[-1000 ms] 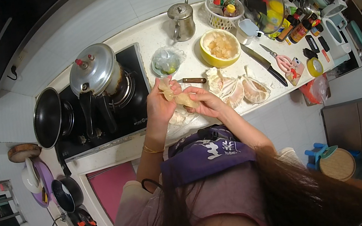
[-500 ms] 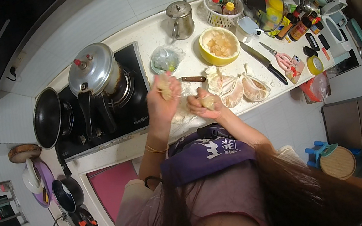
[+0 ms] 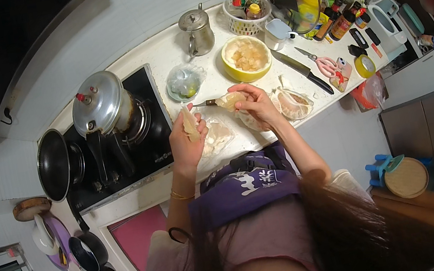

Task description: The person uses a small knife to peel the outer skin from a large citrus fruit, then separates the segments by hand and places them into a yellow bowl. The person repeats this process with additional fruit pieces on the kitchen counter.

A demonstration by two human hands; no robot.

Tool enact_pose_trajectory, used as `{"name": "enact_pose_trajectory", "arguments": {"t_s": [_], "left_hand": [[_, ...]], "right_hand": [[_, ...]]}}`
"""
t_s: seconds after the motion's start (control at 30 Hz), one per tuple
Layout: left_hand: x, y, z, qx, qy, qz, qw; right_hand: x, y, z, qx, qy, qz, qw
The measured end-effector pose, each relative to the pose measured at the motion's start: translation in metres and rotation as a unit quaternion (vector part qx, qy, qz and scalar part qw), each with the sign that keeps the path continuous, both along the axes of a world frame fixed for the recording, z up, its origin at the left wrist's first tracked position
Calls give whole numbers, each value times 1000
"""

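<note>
Over the counter's front part, my left hand [image 3: 188, 140] is closed around a pale, thin piece of pomelo [image 3: 190, 127], perhaps membrane. My right hand [image 3: 259, 106] pinches a translucent yellowish pomelo segment [image 3: 229, 102], a little apart from the left. Beneath them lies a heap of whitish peelings [image 3: 217, 136] on clear plastic. Unpeeled pomelo wedges [image 3: 294, 103] sit just right of my right hand, partly hidden by it. Behind, a yellow bowl-shaped shell [image 3: 250, 74], apparently pomelo rind, holds peeled flesh. A brown-handled tool [image 3: 210, 102] lies partly covered by the segment.
Left stands a black gas hob [image 3: 156, 120] with a pressure cooker [image 3: 98, 101] and a frying pan [image 3: 54, 164]. Behind are a bagged bowl [image 3: 184, 81], a metal pot [image 3: 198, 34] and a bottle basket [image 3: 248, 24]. A large knife [image 3: 305, 73] and pink scissors [image 3: 325, 65] lie right.
My hands have come up and closer together, and the right one now shows its segment pinched between the fingers. The view has shifted slightly, and my right hand hides more of the wedges.
</note>
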State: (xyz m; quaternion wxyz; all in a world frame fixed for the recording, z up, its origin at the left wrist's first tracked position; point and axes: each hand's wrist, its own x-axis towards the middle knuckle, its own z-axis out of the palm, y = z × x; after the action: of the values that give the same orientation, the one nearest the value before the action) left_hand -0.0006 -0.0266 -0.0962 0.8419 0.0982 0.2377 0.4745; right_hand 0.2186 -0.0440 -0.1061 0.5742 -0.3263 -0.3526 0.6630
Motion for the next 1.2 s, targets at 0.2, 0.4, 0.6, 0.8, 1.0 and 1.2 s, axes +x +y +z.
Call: {"name": "enact_pose_trajectory", "arguments": {"t_s": [0.2,0.4,0.6,0.8,1.0,1.2], "left_hand": [[7,0,-15,21,10,-36,999],[1,-4,-22,-3,28,-25,999],[1,-4,-31,-3,35,-55,998],[0,-3,-32,-15,40,-59,997],[3,-4,-31,-3,48,-65,997],[8,-3,-30,81,140,-49,986]], "right_hand": [[0,-3,5,46,-131,-68,988],[49,45,-50,-2,-295,-283,913],[100,98,-75,-13,-457,-379,805],[97,111,-69,-83,-639,-396,654],[112,97,-89,94,-680,-482,543],[105,57,-62,-41,-497,-457,736]]}}
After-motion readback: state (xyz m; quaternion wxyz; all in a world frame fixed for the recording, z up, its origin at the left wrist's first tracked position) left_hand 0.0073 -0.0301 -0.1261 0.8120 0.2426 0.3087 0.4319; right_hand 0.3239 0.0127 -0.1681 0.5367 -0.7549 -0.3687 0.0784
